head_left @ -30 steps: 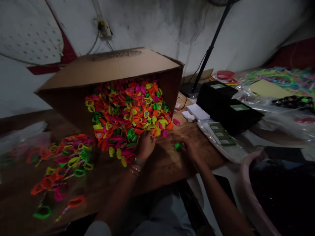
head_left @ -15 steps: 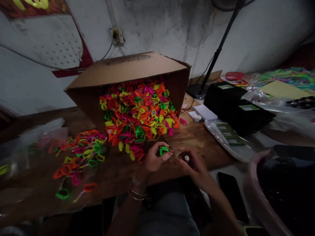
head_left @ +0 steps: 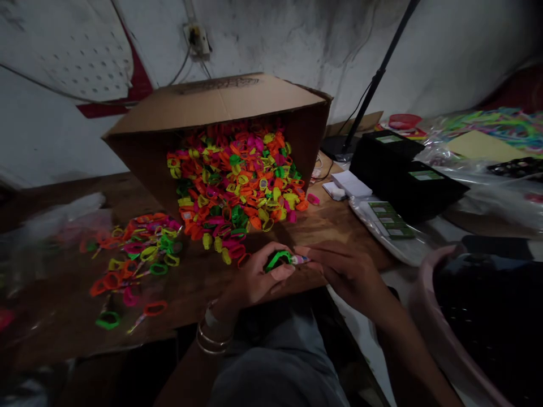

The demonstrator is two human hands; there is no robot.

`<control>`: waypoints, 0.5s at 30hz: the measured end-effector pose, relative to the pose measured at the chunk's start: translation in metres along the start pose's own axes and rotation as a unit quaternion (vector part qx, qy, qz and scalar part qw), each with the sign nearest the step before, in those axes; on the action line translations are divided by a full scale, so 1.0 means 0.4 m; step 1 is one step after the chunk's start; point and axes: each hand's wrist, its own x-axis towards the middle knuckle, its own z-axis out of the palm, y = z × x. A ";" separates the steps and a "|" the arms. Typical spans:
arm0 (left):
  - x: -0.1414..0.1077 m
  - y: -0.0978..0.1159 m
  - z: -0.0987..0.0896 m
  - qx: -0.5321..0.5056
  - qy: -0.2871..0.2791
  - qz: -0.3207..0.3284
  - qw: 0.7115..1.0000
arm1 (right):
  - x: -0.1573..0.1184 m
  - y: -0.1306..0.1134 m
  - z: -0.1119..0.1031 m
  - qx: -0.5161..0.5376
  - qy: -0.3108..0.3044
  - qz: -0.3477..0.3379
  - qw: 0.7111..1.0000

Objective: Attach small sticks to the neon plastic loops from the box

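Green band: insert being fitted, both hands on the part

Green band (head_left: pixel 278 259) sits pinched in the left hand (head_left: pixel 254 278), thumb on top, fingers curled under it, held just off the near edge of the wooden table (head_left: pixel 331 232). Right hand (head_left: pixel 345 270) comes in from the right, fingertips pressed together on a small pale module (head_left: pixel 299 259) that butts against the band's right end. Cannot tell whether the module is seated in the band or only touching it; too dark and small.

Step in hand, as a judgement: joining module to band, mid-fit.

Next move calls for:
- left hand to keep the band steady and its opening facing right
- right hand to push straight along the band's axis, no twist
- a firm pinch; both parts are small and look slippery

Around the hands:
- spilled pile of neon bands (head_left: pixel 235 192) just beyond the left hand, pouring out of a tipped cardboard box (head_left: pixel 216 104)
- a looser scatter of bands (head_left: pixel 136 260) well to the left of the left hand
- black boxes (head_left: pixel 403 175) and a sheet of green labels (head_left: pixel 388 220) beyond the right hand
- pink-rimmed basin (head_left: pixel 428 294) close on the right of the right forearm
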 end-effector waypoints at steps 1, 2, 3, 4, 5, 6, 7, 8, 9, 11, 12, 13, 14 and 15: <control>0.001 0.003 0.001 0.015 -0.001 -0.004 1.000 | -0.002 -0.001 -0.003 -0.008 0.001 -0.004 1.000; 0.002 0.007 0.002 0.035 0.003 -0.005 0.999 | -0.004 -0.003 -0.005 -0.020 0.003 -0.008 1.000; 0.005 0.010 0.003 0.056 0.013 -0.004 0.998 | -0.006 -0.005 -0.005 -0.036 0.006 -0.013 0.999; 0.007 0.012 0.005 0.073 0.029 -0.004 0.997 | -0.008 -0.008 -0.003 -0.054 0.008 -0.020 0.998; 0.011 0.011 0.008 0.081 0.050 -0.008 0.995 | -0.010 -0.010 0.000 -0.073 0.004 -0.026 0.997; 0.015 0.006 0.012 0.076 0.068 -0.016 0.995 | -0.012 -0.012 0.005 -0.092 -0.001 -0.030 0.995; 0.019 -0.003 0.018 0.057 0.084 -0.029 0.994 | -0.016 -0.012 0.013 -0.109 -0.008 -0.032 0.994; 0.023 -0.018 0.025 0.029 0.095 -0.043 0.994 | -0.020 -0.011 0.024 -0.123 -0.017 -0.029 0.992; 0.026 -0.038 0.033 -0.001 0.105 -0.055 0.993 | -0.025 -0.007 0.038 -0.134 -0.027 -0.023 0.990; 0.029 -0.086 0.046 -0.045 0.122 -0.076 0.989 | -0.039 0.009 0.074 -0.139 -0.054 -0.004 0.989; 0.029 -0.110 0.047 -0.040 0.138 -0.091 0.985 | -0.048 0.022 0.095 -0.130 -0.065 0.004 0.989; 0.027 -0.132 0.041 -0.015 0.164 -0.111 0.980 | -0.059 0.037 0.116 -0.116 -0.071 0.013 0.991; 0.022 -0.148 0.024 0.023 0.197 -0.130 0.971 | -0.073 0.055 0.136 -0.101 -0.070 0.023 0.992; 0.014 -0.158 -0.005 0.067 0.238 -0.147 0.958 | -0.090 0.074 0.153 -0.088 -0.059 0.036 0.994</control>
